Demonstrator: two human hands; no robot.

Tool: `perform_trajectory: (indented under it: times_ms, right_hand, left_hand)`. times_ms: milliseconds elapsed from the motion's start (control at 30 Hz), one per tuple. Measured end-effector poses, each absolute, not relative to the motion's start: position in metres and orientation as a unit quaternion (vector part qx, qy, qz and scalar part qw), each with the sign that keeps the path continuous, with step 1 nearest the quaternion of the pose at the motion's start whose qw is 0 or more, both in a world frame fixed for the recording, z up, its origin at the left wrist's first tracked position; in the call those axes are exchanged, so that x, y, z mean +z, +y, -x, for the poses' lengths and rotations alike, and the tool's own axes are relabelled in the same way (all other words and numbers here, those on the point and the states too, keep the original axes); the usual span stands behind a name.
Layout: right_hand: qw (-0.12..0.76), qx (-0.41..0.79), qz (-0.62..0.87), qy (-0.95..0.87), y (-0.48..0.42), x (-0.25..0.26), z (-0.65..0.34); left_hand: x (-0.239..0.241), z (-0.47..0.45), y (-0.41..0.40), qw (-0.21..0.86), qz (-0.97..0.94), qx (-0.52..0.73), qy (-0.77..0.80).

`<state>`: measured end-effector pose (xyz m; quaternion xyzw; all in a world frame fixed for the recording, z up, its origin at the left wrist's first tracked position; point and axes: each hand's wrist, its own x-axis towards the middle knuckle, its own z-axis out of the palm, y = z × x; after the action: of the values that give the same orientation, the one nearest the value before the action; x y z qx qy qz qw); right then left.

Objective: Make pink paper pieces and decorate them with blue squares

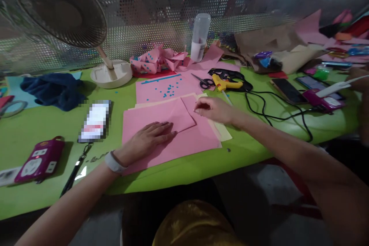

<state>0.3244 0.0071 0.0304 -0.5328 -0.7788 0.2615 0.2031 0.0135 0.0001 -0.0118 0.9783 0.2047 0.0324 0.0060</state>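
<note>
My left hand lies flat, fingers stretched out, pressing on a folded piece of pink paper. Under it is a larger pink sheet, with cream sheets showing beneath at the right. My right hand is just off the folded piece's right edge, its thumb and fingers drawn together in a pinch. Whatever may be between those fingertips is too small to make out. Behind the stack, tiny blue dots and a thin blue strip rest on another pink sheet.
Scissors and a yellow glue gun lie behind my right hand. A bottle, folded pink pieces and a fan stand at the back. Left are a phone and a purple power strip; cables run right.
</note>
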Motion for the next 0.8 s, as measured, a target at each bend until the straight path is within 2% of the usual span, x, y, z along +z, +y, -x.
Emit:
perform_trajectory:
  times_ms: [167, 333, 567, 800]
  right_hand:
    - [0.025, 0.430, 0.553, -0.713, 0.005, 0.044, -0.281]
    - [-0.079, 0.524, 0.530, -0.662, 0.020, 0.039, -0.254]
    - [-0.107, 0.540, 0.519, -0.654, 0.029, 0.034, -0.257]
    - [-0.107, 0.521, 0.568, -0.628, 0.034, 0.023, -0.305]
  left_hand:
    - [-0.010, -0.016, -0.001, 0.012, -0.978, 0.058, 0.201]
    - [-0.010, -0.018, -0.002, 0.011, -0.978, 0.072, 0.197]
    - [-0.012, -0.018, -0.003, 0.017, -0.977, 0.077, 0.200]
    - [-0.014, -0.014, 0.001, 0.017, -0.978, 0.063, 0.200]
